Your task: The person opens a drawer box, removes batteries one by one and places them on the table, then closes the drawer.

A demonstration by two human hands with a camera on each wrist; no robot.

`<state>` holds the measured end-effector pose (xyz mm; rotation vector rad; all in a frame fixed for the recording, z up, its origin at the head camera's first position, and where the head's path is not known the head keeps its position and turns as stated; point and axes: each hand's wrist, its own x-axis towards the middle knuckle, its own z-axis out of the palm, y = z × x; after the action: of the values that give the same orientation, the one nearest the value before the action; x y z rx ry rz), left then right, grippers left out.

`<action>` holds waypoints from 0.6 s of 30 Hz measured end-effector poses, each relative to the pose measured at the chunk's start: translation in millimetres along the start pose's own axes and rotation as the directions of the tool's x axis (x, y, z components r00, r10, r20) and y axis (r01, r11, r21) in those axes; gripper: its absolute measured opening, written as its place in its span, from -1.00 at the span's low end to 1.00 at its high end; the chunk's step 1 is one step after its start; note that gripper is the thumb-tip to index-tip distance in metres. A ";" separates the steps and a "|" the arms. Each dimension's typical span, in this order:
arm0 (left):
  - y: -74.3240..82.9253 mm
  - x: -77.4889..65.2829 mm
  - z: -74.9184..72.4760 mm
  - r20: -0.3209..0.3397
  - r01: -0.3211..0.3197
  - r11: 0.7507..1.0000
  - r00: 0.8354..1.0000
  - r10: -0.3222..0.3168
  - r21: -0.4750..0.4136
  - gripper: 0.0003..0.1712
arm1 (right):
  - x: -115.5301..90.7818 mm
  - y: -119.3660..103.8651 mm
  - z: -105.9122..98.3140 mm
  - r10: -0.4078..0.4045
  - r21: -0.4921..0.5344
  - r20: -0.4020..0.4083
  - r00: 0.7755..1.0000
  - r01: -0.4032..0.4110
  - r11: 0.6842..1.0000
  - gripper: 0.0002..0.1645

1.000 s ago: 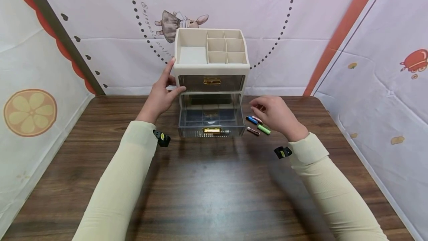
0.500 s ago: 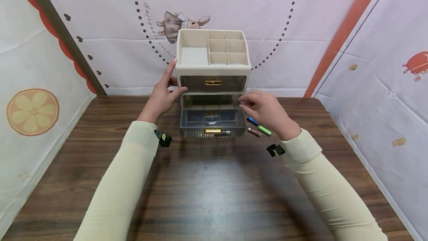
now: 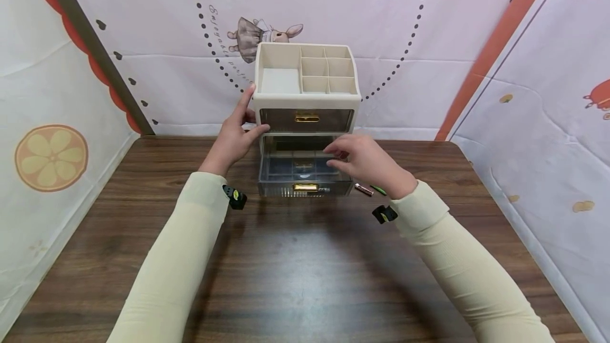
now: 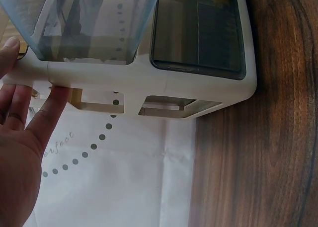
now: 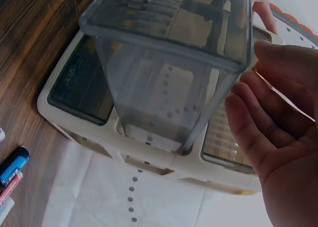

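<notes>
A cream desktop drawer organizer (image 3: 307, 100) stands at the table's back, its lower clear drawer (image 3: 274, 189) pulled out. My left hand (image 3: 233, 139) grips the organizer's left front corner, thumb on the front and fingers along the side. Over the right part of that drawer hovers my right hand (image 3: 364, 160), thumb and bent fingers apart, nothing visible between them. A silvery small item (image 3: 324, 189) shows through the drawer front. Right of the drawer lie a brown battery (image 3: 364, 190) and a green one (image 3: 378, 190). The right wrist view also shows a blue battery (image 5: 15, 165) and a red one (image 5: 11, 187).
The organizer's upper drawer (image 3: 281, 120) is closed, and its top tray (image 3: 278, 81) has divided compartments. A dark wood table (image 3: 295, 269) lies in front. Printed white cloth (image 3: 395, 9) hangs close behind and at both sides.
My right hand has moved left from above the batteries to over the pulled-out drawer, its thumb and fingers spreading apart. My left hand keeps its hold on the organizer.
</notes>
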<state>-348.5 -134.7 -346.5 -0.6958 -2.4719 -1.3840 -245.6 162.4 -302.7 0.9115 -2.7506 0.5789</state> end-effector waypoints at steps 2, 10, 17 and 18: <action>0.2 -0.5 -0.1 -0.002 0.003 1.000 1.000 -0.003 -0.004 0.03 | 2.3 -0.6 2.3 0.006 0.001 0.028 1.000 -0.006 1.000 -0.72; 0.7 -0.9 -1.0 0.002 0.011 1.000 1.000 -0.011 -0.002 0.03 | 10.9 -4.1 6.7 -0.023 0.013 0.100 0.995 0.022 1.000 -0.75; 1.3 -1.2 -1.3 0.010 0.022 1.000 1.000 -0.022 -0.009 0.02 | 18.8 -3.1 8.5 -0.001 0.068 0.212 0.977 -0.014 0.998 -0.79; 1.3 -1.3 -1.4 0.011 0.023 1.000 1.000 -0.023 -0.009 0.02 | 20.2 -3.1 8.5 0.005 0.077 0.230 0.973 -0.023 0.997 -0.80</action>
<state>-346.8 -135.7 -345.4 -0.6810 -2.4913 -1.4034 -260.2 145.8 -303.6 1.0379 -2.9600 0.6251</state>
